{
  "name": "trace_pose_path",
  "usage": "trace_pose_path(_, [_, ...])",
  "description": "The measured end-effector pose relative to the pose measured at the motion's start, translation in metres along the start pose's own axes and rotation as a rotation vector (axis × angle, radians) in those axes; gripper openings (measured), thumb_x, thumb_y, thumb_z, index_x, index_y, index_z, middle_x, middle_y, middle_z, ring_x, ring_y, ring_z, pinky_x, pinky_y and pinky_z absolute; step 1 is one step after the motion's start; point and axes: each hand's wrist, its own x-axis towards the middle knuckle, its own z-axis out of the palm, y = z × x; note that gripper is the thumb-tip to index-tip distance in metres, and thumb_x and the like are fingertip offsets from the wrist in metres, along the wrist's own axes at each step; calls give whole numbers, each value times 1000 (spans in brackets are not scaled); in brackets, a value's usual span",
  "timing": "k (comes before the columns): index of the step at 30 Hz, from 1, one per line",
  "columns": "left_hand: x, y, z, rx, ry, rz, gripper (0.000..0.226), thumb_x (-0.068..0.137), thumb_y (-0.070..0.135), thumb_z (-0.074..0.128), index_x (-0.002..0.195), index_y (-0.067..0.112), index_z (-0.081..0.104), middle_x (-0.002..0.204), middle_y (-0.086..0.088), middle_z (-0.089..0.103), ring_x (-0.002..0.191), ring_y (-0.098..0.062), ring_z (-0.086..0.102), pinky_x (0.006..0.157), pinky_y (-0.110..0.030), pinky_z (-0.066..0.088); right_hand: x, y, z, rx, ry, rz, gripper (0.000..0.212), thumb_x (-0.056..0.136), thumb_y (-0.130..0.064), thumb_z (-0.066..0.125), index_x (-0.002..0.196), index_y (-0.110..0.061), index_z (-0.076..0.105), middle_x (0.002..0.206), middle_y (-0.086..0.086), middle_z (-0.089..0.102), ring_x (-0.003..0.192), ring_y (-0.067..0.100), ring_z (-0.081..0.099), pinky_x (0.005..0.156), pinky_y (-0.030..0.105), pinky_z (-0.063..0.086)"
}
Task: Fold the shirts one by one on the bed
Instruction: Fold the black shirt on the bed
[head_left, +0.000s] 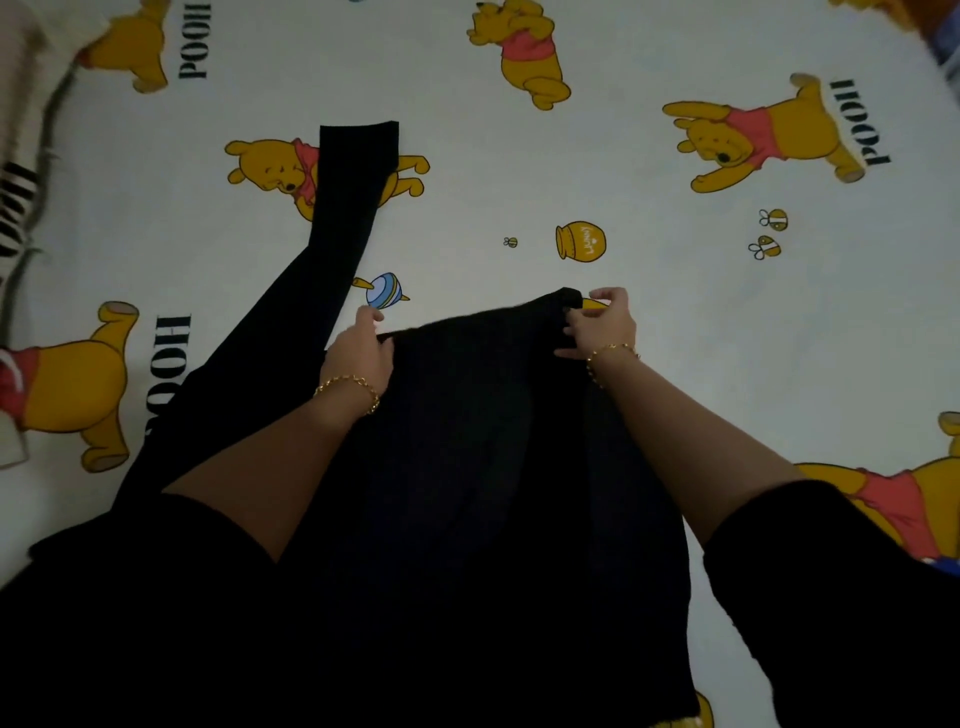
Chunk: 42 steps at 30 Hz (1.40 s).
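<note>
So, looks like we're early: left hand (358, 349) and right hand (602, 326) each pinch the black shirt (493, 457), sleeve (347, 202) sprawled unfolded beyond the left one.

This is looking like a bedroom in a home. A bed (519, 171) is filling nearly the whole view, and a pale cartoon sheet (727, 338) is covering it, showing yellow bears (524, 52) in red tops, the word POOH (195, 41) repeating beside them, a honey pot (580, 241) and small bees (774, 220). A black shirt (493, 467) is lying spread on it in dim indoor light.
</note>
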Motion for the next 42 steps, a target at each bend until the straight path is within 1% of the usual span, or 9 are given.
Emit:
trace_pose_path(3, [-15, 1, 2, -24, -70, 2, 34, 93, 17, 55, 125, 12, 44, 82, -10, 65, 81, -25, 62, 77, -38, 51, -9, 16, -16, -207, 25, -52, 21, 87, -14, 62, 102, -18, 49, 92, 6, 61, 80, 23, 63, 72, 39, 57])
trace_pose_path(7, [-64, 9, 14, -31, -166, 46, 29, 92, 17, 57, 120, 14, 49, 75, -4, 63, 70, -18, 61, 71, -36, 53, -50, 61, -56, -433, 42, -60, 18, 89, -13, 59, 107, -10, 58, 98, 8, 63, 88, 23, 59, 74, 24, 42])
trace_pose_path(12, [-148, 12, 39, -32, -309, 38, 17, 92, 21, 58, 108, 20, 54, 74, 0, 65, 68, -13, 62, 70, -34, 55, -117, 137, -103, -595, 24, 50, 28, 87, -21, 64, 109, -6, 57, 112, 15, 61, 105, 30, 58, 88, 33, 44])
trace_pose_path(21, [-285, 0, 75, -23, -459, 48, 19, 86, 37, 64, 92, 20, 55, 72, 2, 62, 62, -9, 56, 64, -29, 51, -224, 223, -142, -675, 106, 52, 37, 85, -26, 67, 110, -9, 47, 111, 12, 51, 103, 30, 54, 82, 44, 51])
trace_pose_path(26, [-336, -16, 89, 461, -560, 381, 58, 74, 68, 59, 107, 22, 47, 102, 3, 57, 88, -14, 54, 69, -29, 46, -249, 249, -159, -708, -24, 66, 22, 93, -28, 56, 98, -7, 53, 97, 12, 61, 76, 20, 50, 64, 28, 39])
trace_pose_path(29, [-354, -22, 100, 628, -517, 498, 48, 89, 52, 47, 123, 19, 43, 116, -1, 53, 102, -20, 54, 74, -31, 46, -254, 254, -169, -736, 20, 48, 22, 94, -30, 54, 86, -10, 53, 87, 11, 61, 78, 25, 56, 62, 28, 38])
trace_pose_path(33, [-377, -10, 110, 656, -405, 628, 27, 97, 28, 37, 118, 16, 48, 107, -3, 59, 92, -21, 57, 66, -31, 47, -259, 258, -185, -719, 138, 43, 20, 94, -27, 56, 90, -8, 55, 88, 12, 62, 76, 25, 55, 62, 29, 39])
trace_pose_path(38, [-393, -15, 109, 626, -460, 565, 36, 94, 35, 41, 125, 17, 40, 115, -3, 54, 99, -20, 54, 69, -31, 43, -265, 274, -194, -732, -17, 110, 31, 93, -32, 56, 107, -5, 62, 103, 14, 66, 97, 30, 61, 69, 27, 40])
trace_pose_path(42, [-398, -29, 107, 672, -470, 476, 33, 91, 21, 41, 123, 16, 41, 116, -3, 52, 98, -20, 54, 71, -31, 45, -269, 280, -198, -741, -34, 126, 26, 93, -25, 56, 105, -4, 66, 102, 16, 67, 96, 31, 61, 69, 27, 41])
